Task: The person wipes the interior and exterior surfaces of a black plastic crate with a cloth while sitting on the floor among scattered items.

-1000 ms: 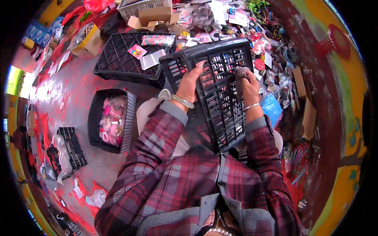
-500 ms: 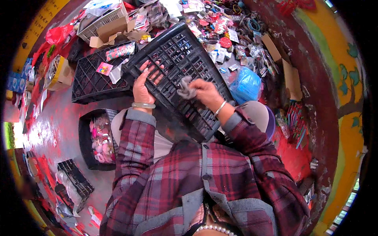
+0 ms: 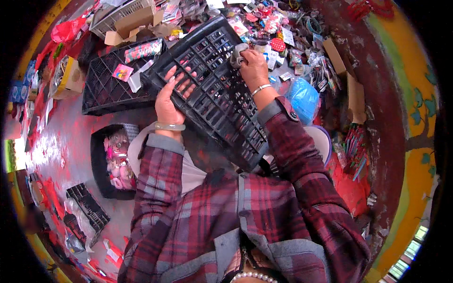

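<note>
A black plastic crate [image 3: 214,89] with a slatted grid stands tilted in front of me, its lower corner between my knees. My left hand [image 3: 173,96] is wrapped round its left edge, the fingers showing through the openings. In my right hand [image 3: 255,68] a crumpled grey cloth [image 3: 239,55] is bunched, pressed against the crate's far right rim. A pale bangle circles my left wrist, a thin silver one my right.
Another black crate [image 3: 108,89] lies at the left with small packets on it. A black bin [image 3: 115,160] of pink items stands by my left knee. Heaped small goods [image 3: 278,33] spread beyond the crate. At the right are a blue plastic-wrapped bundle [image 3: 302,99] and cardboard [image 3: 356,99].
My right hand has moved the cloth from the crate's middle up and right to its far rim. The left hand keeps its hold on the left edge.
</note>
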Demonstrator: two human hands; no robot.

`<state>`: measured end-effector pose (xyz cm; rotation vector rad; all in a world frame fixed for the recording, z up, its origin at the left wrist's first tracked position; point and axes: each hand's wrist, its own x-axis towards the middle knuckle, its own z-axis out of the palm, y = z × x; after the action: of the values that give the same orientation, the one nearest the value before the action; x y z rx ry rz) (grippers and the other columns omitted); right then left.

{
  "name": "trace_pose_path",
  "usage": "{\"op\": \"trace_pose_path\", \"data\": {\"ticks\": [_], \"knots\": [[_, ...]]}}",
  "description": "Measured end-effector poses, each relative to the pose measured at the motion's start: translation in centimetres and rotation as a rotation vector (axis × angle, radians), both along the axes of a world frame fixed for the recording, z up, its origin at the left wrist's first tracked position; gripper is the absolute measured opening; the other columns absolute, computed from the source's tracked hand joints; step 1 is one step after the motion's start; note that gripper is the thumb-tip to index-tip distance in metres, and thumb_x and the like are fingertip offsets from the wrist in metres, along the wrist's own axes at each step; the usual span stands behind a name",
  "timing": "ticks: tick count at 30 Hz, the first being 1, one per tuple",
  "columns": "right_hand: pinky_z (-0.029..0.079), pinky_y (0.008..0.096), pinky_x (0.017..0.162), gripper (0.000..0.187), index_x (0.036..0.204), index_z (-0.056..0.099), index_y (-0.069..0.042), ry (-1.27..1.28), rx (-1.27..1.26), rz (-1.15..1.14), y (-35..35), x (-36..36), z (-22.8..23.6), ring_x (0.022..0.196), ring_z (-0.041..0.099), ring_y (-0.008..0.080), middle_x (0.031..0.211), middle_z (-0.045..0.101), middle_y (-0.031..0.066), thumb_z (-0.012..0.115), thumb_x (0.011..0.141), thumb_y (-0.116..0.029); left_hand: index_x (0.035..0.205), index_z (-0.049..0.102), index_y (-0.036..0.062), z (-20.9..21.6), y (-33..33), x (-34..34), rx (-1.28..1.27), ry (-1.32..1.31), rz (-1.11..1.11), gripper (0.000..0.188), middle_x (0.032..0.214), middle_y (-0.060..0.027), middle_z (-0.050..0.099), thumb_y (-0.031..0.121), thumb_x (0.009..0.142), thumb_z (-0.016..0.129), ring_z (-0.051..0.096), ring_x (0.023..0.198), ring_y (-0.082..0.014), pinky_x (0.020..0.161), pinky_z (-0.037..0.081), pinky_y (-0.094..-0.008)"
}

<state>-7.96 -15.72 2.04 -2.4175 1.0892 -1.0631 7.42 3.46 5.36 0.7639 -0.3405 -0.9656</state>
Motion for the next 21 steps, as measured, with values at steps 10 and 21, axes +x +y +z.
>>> {"op": "trace_pose_path", "data": {"ticks": [10, 21], "knots": [[0.047, 0.0393, 0.077, 0.023, 0.086, 0.066, -0.005, -0.031, 0.025, 0.255, 0.6, -0.6, 0.6, 0.087, 0.057, 0.0333, 0.090, 0.061, 0.0126, 0.054, 0.067, 0.000, 0.126, 0.044, 0.0026, 0.4, -0.3, 0.0, -0.038, 0.049, -0.015, 0.039, 0.119, -0.0193, 0.053, 0.017, 0.090, 0.044, 0.056, 0.106, -0.0309, 0.088, 0.048, -0.0396], [0.047, 0.0406, 0.076, 0.023, 0.085, 0.067, -0.008, 0.045, -0.061, 0.112, 5.3, 0.1, 1.7, 0.090, 0.054, 0.0315, 0.093, 0.059, 0.0092, 0.055, 0.066, -0.001, 0.126, 0.043, 0.0031, 0.4, -0.7, -0.2, -0.053, 0.014, -0.073, 0.039, 0.118, -0.0176, 0.054, 0.023, 0.092, 0.044, 0.056, 0.106, -0.0287, 0.087, 0.047, -0.0379]]}}
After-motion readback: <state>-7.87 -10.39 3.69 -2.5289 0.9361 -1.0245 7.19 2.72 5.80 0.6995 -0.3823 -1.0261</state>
